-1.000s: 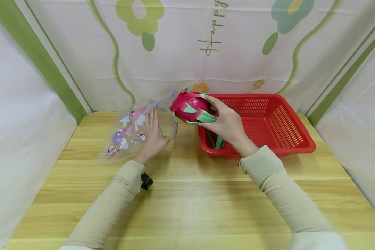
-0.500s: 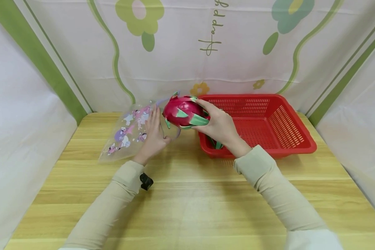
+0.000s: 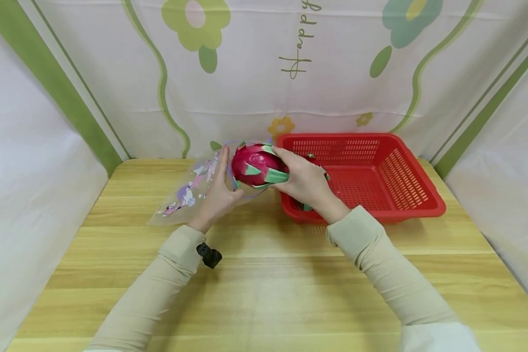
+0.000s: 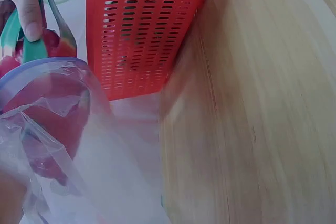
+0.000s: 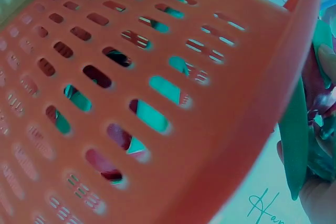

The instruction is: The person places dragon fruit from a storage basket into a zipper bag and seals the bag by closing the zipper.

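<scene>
My right hand [image 3: 308,183] grips a dragon fruit [image 3: 256,162] by its leafy end, thumb below and fingers over the top. The fruit's other end is at the mouth of a clear, purple-rimmed plastic bag [image 3: 178,205] printed with cartoon figures. In the left wrist view, the bag's purple rim [image 4: 79,62] crosses the fruit, and its lower part shows through the plastic. My left hand [image 3: 215,201] is at the bag's mouth, fingers straight and thumb spread toward the fruit. Another dragon fruit [image 3: 319,164] lies in the red basket, largely hidden behind my right hand.
The red slotted basket [image 3: 405,214] stands at the back right of the wooden table [image 3: 264,293], close beside the right hand. A black wrist camera [image 3: 209,255] sits under the left wrist. A printed curtain [image 3: 246,88] hangs behind the table.
My right hand has carried the dragon fruit left and slightly down to the bag's mouth. The bag has shifted right, and its rim now surrounds the fruit's tip. My left hand has turned slightly.
</scene>
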`<state>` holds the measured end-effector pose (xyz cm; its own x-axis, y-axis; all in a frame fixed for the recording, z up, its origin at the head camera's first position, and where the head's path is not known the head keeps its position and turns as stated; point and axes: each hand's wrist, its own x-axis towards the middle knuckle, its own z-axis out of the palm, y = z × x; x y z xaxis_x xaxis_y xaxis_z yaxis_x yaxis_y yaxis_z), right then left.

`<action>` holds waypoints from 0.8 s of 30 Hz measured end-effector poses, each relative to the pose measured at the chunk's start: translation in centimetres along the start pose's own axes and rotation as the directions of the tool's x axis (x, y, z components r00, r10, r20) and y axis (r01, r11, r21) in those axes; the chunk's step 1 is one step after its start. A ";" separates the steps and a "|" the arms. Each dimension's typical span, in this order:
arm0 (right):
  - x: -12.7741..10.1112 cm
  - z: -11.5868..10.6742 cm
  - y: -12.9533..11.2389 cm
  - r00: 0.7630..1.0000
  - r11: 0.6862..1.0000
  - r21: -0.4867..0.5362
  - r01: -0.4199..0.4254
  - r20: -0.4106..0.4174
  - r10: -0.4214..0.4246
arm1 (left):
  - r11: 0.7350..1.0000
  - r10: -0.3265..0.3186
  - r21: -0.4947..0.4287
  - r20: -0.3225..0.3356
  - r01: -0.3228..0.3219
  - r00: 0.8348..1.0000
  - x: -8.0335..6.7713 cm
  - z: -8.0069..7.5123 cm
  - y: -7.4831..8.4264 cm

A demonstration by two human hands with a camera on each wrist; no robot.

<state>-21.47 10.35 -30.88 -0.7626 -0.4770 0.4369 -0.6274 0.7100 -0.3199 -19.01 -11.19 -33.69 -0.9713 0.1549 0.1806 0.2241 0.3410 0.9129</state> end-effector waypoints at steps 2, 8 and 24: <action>0.1 0.2 0.0 1.000 1.000 -0.009 0.018 0.014 -0.017 | 1.000 -0.003 -0.016 0.001 0.003 1.000 0.0 -0.1 0.0; 0.4 0.8 -0.3 0.996 1.000 -0.005 0.025 0.086 -0.024 | 1.000 -0.017 -0.012 -0.017 0.016 1.000 0.0 -0.3 -0.2; 1.1 2.1 -1.7 0.983 0.995 -0.082 -0.050 0.174 0.063 | 0.998 0.005 -0.066 -0.007 -0.006 1.000 -0.1 -0.5 -0.7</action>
<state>-21.57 7.54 -31.67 -0.8165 -0.5139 0.2630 -0.5737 0.7729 -0.2711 -19.11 -11.93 -34.11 -0.9706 0.1502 0.1882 0.2241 0.2784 0.9340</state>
